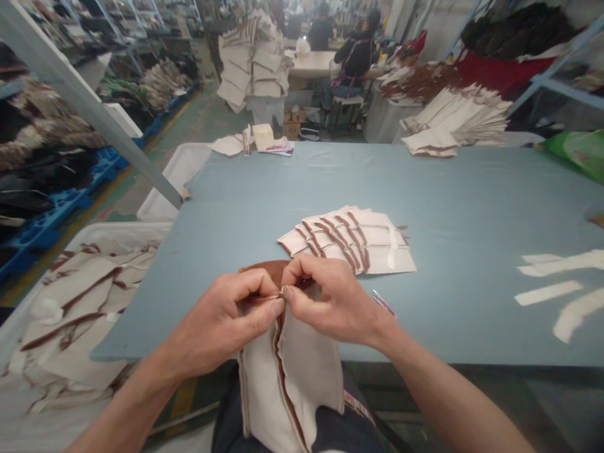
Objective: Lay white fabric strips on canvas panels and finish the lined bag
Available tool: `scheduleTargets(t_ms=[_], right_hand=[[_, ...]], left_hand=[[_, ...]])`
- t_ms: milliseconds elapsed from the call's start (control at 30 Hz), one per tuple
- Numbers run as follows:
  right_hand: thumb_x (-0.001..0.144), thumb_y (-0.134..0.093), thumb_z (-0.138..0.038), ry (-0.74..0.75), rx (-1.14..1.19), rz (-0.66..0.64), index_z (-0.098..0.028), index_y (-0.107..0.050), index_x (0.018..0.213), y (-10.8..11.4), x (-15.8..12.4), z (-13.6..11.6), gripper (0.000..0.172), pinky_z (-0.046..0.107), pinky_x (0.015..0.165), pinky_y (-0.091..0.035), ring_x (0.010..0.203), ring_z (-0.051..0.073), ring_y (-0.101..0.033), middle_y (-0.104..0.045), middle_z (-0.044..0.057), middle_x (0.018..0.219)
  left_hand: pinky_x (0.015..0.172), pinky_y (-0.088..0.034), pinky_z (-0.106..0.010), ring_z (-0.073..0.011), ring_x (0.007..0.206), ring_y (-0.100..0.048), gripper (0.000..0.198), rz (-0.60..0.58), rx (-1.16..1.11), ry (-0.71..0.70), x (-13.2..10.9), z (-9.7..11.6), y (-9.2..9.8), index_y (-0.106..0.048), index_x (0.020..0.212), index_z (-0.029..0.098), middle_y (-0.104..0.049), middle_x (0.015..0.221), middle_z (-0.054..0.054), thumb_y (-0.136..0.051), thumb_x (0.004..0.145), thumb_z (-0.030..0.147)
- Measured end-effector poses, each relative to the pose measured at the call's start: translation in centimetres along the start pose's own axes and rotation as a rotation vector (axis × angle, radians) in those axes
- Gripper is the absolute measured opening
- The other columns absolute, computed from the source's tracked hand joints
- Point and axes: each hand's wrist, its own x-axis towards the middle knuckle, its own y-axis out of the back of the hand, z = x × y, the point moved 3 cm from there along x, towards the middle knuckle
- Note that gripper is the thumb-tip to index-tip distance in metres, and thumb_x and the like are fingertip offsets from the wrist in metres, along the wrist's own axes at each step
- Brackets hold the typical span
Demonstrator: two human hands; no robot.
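Note:
Both hands meet at the table's front edge over a stitched piece of cream fabric with a brown seam (309, 352), which hangs down over the lap. My left hand (236, 314) pinches its top edge between thumb and forefinger. Right beside it, my right hand (325, 299) pinches the same edge, fingertips almost touching the left ones. A brown part of the piece (264, 269) shows behind the fingers. Just beyond lies a fanned stack of similar cream pieces (349, 239). Near my right wrist is a small metal tool, perhaps thread snips (383, 302).
Pale strips (550, 292) lie at the right of the blue-grey table (226, 201). Cream pieces (431, 141) and a yellowish block (263, 136) sit along its far edge. A bin of cream pieces (80, 308) stands left, below a slanting metal post (117, 135). A person (353, 63) sits farther back.

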Motion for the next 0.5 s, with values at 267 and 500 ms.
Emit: scheduleTargets(t_ms=[267,500], right_hand=[[0.086,-0.060,-0.014,0.055,-0.129,-0.168,-0.018,-0.064,0.081,0.3,1.1,-0.9,0.007,0.024,0.059,-0.031,0.058,0.009,-0.051,-0.063,-0.005,0.068],[0.091,-0.057,-0.018,0.006,-0.051,-0.199,-0.020,-0.062,0.089,0.1,1.7,-0.6,0.005,0.025,0.064,-0.036,0.065,0.012,-0.057,-0.066,-0.002,0.075]], left_hand=[[0.051,-0.030,-0.021,-0.0095,0.057,-0.038,0.018,-0.069,0.080,0.043,1.1,-0.4,0.4,-0.043,0.063,0.022,-0.040,0.061,0.007,-0.045,0.080,0.028],[0.052,-0.028,-0.023,-0.0088,0.053,-0.037,0.020,-0.003,0.209,-0.165,1.4,-0.1,0.7,-0.040,0.064,0.021,-0.038,0.060,0.007,-0.041,0.083,0.018]])
